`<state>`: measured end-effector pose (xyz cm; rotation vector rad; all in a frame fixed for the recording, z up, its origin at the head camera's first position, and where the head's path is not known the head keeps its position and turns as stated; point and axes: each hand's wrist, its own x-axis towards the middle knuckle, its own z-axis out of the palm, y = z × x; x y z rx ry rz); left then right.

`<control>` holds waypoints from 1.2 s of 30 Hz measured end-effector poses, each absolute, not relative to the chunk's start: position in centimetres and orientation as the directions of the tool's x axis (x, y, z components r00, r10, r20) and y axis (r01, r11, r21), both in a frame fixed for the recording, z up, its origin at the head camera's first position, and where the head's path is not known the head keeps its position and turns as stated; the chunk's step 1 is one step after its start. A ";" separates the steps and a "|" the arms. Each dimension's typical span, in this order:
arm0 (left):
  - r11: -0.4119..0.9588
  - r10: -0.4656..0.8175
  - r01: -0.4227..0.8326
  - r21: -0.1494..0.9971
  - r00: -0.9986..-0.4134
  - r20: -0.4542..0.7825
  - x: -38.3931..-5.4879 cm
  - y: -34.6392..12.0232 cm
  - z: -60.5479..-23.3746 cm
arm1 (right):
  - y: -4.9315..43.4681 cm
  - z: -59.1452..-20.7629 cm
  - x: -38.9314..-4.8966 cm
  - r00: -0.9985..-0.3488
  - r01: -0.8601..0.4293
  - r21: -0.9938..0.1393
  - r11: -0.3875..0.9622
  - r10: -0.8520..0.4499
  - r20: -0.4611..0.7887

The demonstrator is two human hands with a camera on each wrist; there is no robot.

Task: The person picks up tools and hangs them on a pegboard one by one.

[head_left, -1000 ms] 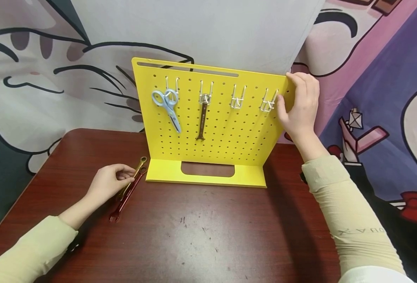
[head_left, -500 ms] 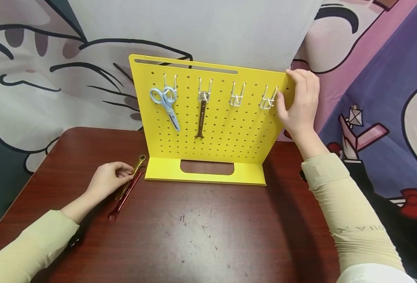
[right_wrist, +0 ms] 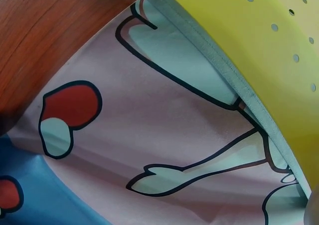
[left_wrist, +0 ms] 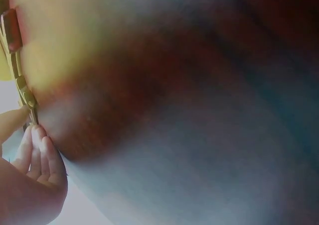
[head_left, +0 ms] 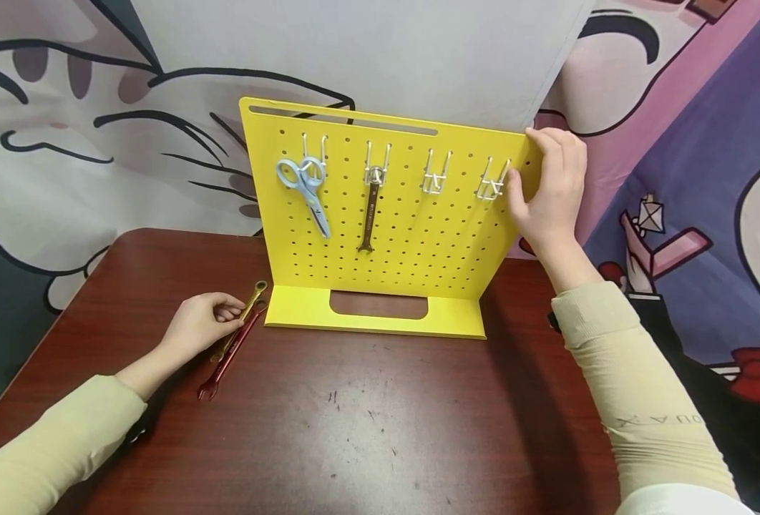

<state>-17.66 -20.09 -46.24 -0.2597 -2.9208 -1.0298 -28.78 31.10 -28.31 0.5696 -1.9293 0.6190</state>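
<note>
My left hand [head_left: 196, 327] pinches a gold combination wrench [head_left: 257, 292] lying on the table, its ring end showing past the fingertips. Thumb and fingers meet on the gold wrench [left_wrist: 17, 68] in the left wrist view as well. Beside it lies a red combination wrench [head_left: 222, 368], open end toward me. My right hand [head_left: 555, 189] holds the upper right edge of a yellow pegboard [head_left: 419, 236], thumb on the front face. Light blue scissors [head_left: 313, 200] and a dark wrench [head_left: 370, 218] hang from the board's two left hooks.
Two white hooks, a middle one [head_left: 434, 180] and a right one [head_left: 489, 187], carry nothing. The board stands on a yellow foot [head_left: 296, 307] with a cut-out, on a reddish-brown table [head_left: 354, 422]. A printed cloth [head_left: 180, 157] hangs behind the table.
</note>
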 end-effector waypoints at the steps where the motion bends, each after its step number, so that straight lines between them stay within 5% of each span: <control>1: 0.766 0.144 0.167 0.621 -0.986 0.087 -17.6 -20.1 -46.2 | 31.1 -28.3 -28.8 -0.398 -0.629 -0.174 0.758 -0.121 0.909; 21: 0.778 0.085 0.132 0.614 -0.991 0.105 -17.5 -20.0 -46.0 | 31.1 -28.4 -28.9 -0.390 -0.632 -0.173 0.756 -0.117 0.913; 36: 0.732 0.090 0.027 0.681 -0.994 -0.057 -18.3 -20.7 -45.4 | 31.1 -28.4 -28.8 -0.398 -0.627 -0.171 0.760 -0.124 0.909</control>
